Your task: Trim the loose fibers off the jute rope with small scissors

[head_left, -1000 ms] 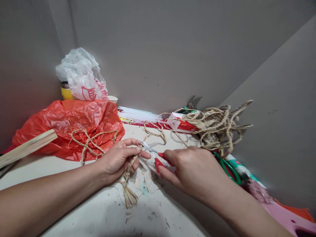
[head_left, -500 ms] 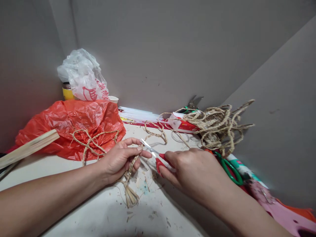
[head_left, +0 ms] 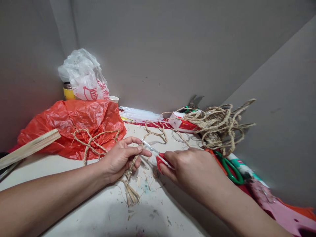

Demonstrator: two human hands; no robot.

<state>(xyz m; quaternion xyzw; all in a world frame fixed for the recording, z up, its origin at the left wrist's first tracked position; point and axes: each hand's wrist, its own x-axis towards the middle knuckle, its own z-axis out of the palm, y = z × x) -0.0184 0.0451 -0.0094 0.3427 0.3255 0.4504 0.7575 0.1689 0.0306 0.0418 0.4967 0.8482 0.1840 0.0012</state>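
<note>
Over the middle of the table, my left hand (head_left: 123,156) pinches a braided straw cord (head_left: 131,165) between thumb and fingers. The cord's frayed end (head_left: 131,195) hangs below the hand, and more of it loops behind. In my right hand (head_left: 190,166) is a small pair of scissors (head_left: 151,148) with red handles, thumb and fingers in the loops. The blades point left and lie against the cord, just above my left thumb. They look nearly closed, and the tips are partly behind my left fingers.
A red plastic bag (head_left: 74,125) with cord on it lies left, near a flat straw strip (head_left: 29,148). Behind it are a white bag (head_left: 84,75) and a yellow jar (head_left: 68,93). At right sit a cord bundle (head_left: 217,123) and green-handled scissors (head_left: 233,172). Straw scraps dot the table (head_left: 98,210).
The scissor blades have closed together around the same spot by the cord. Both hands stay nearly in place.
</note>
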